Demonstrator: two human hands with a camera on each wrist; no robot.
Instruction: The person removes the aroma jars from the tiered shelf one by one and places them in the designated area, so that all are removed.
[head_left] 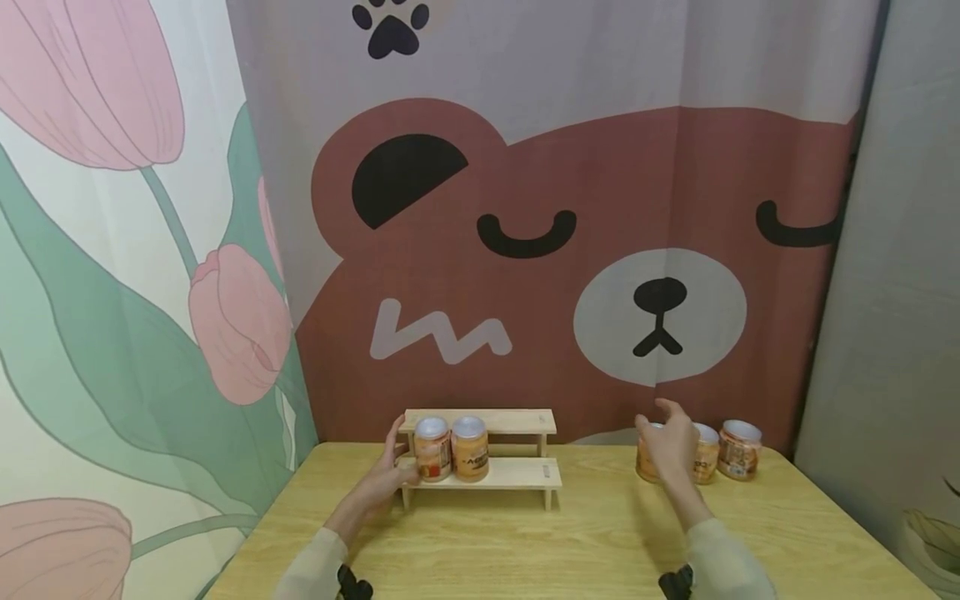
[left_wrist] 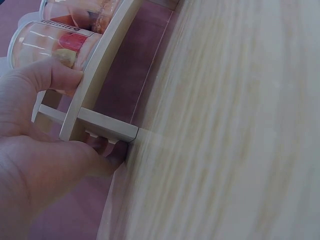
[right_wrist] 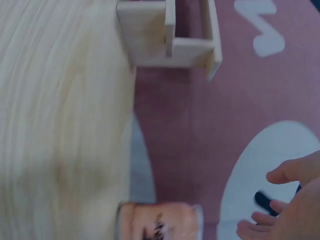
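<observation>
A small two-tier wooden shelf (head_left: 522, 472) stands on the table. Two clear jars with silver lids and orange contents, a left one (head_left: 432, 457) and a right one (head_left: 471, 454), sit side by side on its lower step. My left hand (head_left: 386, 477) grips the shelf's left end, thumb above the lower board beside the left jar and fingers beneath, as the left wrist view shows. At the right, my right hand (head_left: 672, 442) is raised over similar jars with its fingers apart, holding nothing. It partly hides the nearest jar (head_left: 647, 465) and a middle jar (head_left: 705, 458).
Another orange jar (head_left: 740, 452) stands at the right end of that row, near the table's back edge. The wooden table (head_left: 517, 550) meets a curtain (head_left: 630, 175) printed with a bear. A tulip-patterned curtain (head_left: 150, 333) hangs at the left.
</observation>
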